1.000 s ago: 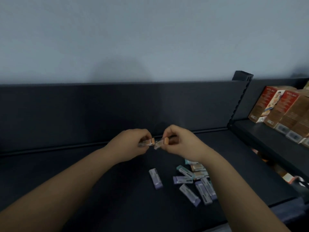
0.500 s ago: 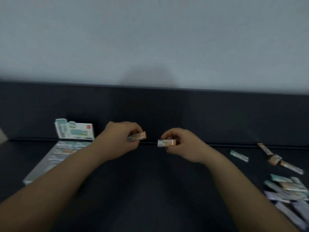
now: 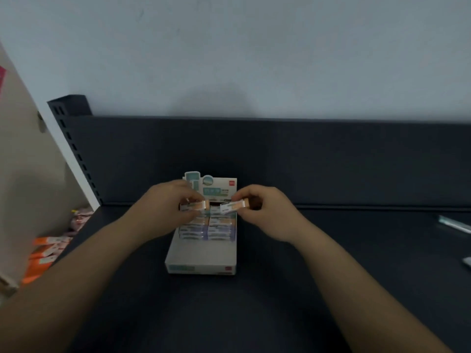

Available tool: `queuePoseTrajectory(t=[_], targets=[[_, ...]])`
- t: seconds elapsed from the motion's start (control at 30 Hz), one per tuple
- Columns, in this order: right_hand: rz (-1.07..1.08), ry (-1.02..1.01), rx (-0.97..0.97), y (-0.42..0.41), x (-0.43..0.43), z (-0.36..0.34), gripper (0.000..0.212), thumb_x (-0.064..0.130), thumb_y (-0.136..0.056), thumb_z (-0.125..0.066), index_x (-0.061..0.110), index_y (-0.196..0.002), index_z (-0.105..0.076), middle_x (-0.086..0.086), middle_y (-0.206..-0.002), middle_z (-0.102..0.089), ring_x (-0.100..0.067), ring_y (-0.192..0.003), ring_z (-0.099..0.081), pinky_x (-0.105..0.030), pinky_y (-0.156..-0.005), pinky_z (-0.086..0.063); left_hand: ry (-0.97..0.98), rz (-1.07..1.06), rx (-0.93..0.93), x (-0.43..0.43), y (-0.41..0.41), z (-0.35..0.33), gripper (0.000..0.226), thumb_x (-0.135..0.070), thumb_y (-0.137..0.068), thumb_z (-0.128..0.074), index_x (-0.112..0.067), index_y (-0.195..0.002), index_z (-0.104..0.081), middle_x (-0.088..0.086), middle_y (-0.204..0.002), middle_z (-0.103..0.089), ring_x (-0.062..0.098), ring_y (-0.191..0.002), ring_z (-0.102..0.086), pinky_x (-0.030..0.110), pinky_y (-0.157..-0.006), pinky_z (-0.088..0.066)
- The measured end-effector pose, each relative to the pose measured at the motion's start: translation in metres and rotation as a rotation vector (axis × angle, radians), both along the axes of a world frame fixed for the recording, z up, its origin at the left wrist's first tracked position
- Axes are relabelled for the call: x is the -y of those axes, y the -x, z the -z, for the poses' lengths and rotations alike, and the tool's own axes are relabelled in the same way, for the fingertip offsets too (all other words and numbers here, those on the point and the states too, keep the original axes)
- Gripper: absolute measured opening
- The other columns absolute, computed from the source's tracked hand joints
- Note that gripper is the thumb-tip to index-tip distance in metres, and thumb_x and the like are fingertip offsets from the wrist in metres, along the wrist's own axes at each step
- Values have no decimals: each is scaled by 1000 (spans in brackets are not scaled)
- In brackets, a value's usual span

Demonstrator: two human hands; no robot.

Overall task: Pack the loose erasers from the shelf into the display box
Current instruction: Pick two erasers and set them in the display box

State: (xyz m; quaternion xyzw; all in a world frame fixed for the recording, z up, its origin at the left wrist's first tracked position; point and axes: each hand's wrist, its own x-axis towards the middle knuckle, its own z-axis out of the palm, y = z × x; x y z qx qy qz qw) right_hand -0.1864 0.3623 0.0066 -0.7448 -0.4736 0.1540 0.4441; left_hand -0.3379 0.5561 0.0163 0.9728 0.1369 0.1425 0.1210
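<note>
I have both hands over the back end of the display box (image 3: pixel 201 268), which sits on the dark shelf (image 3: pixel 254 307) with its printed header card (image 3: pixel 219 191) standing upright at the far end, close to the shelf's back panel (image 3: pixel 305 161). The left hand (image 3: pixel 163 212) has its fingers curled and pinches an eraser (image 3: pixel 197 205) by its left end, the orange tip pointing right. The right hand (image 3: pixel 267 212) is likewise curled, pinching a second eraser (image 3: pixel 230 207) at its orange end, the white sleeve pointing left and tilted slightly down. The two erasers are near each other but apart, both held just above the packed rows (image 3: pixel 206 226) that fill the rear part of the box in two columns; the front part of the box floor is bare. Whether either held eraser touches the rows beneath it, I cannot tell. Well off to the right, one loose eraser (image 3: pixel 455 224) lies on the shelf, and another (image 3: pixel 467 261) shows at the frame's edge. Orange packets (image 3: pixel 43 253) sit low on the left, beyond the shelf end.
</note>
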Motion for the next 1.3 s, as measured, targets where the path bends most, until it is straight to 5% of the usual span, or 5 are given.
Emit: queuePoseTrajectory(t=[0.27,0.43,0.6,1.0,1.3], targets=[[131,107,93,30,-29,24,19,11,-87,-65,22,-102,-65,12,-84,-56,-1,-71,-53,-6,-59,-42,5,27,-26,-11,-4,22,31,-42,-86,-63,-42,-117,-61,-20,-112,-55,3,-106,-50,32,-86,-25],[174,217,463,37,-34,31,17,18,-87,-62,20,-104,-64,13,-89,-53,-16,-91,-51,-33,-81,-48,53,47,-5,-8,-8,42,35,-40,-87,-63,-39,-121,-60,-18,-108,-52,5,-102,-49,30,-85,-24],[207,282,633,40,-36,32,16,20,-89,-58,21,-104,-61,7,-111,-53,-20,-101,-46,-36,-84,-46,65,9,54,-13,-9,55,36,-38,-88,-62,-39,-124,-59,-17,-112,-47,7,-107,-45,27,-86,-19],[212,342,724,40,-38,35,18,15,-90,-53,21,-107,-58,2,-113,-54,-22,-93,-54,-39,-76,-50,-110,-59,-21,-17,-5,54,35,-43,-92,-52,-48,-126,-53,-12,-116,-49,12,-104,-43,31,-80,-16],[181,323,603,33,-32,37,20,15,-94,-52,15,-112,-61,-3,-113,-50,-23,-88,-58,-40,-75,-53,63,-27,107,-16,0,61,34,-40,-91,-56,-36,-124,-58,-16,-104,-44,1,-92,-46,28,-94,-24]])
